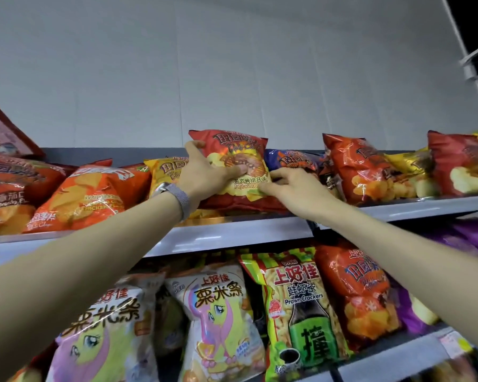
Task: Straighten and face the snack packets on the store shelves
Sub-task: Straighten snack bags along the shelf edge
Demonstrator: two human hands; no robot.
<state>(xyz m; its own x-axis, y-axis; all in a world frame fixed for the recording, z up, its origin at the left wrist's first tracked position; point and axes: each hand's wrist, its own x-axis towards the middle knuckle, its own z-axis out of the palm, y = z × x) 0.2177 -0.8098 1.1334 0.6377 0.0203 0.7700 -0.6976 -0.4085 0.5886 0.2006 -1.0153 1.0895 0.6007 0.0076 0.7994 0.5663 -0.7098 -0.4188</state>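
Observation:
A red chip packet (pixel 232 150) stands tilted at the middle of the top shelf (pixel 232 235). My left hand (pixel 204 175), with a watch on the wrist, grips its left side, thumb on the front and fingers over the upper left corner. My right hand (pixel 293 186) pinches the packet's lower right edge. A yellow packet (pixel 163 169) lies behind my left hand. A dark blue packet (pixel 293 158) lies just behind my right hand.
Orange packets (pixel 86 194) lean on the top shelf at the left, and red and yellow ones (pixel 370 172) at the right. The lower shelf holds white corn-stick bags (pixel 218 312), a green prawn cracker bag (pixel 295 304) and a red chip bag (pixel 362 285). A grey wall rises behind.

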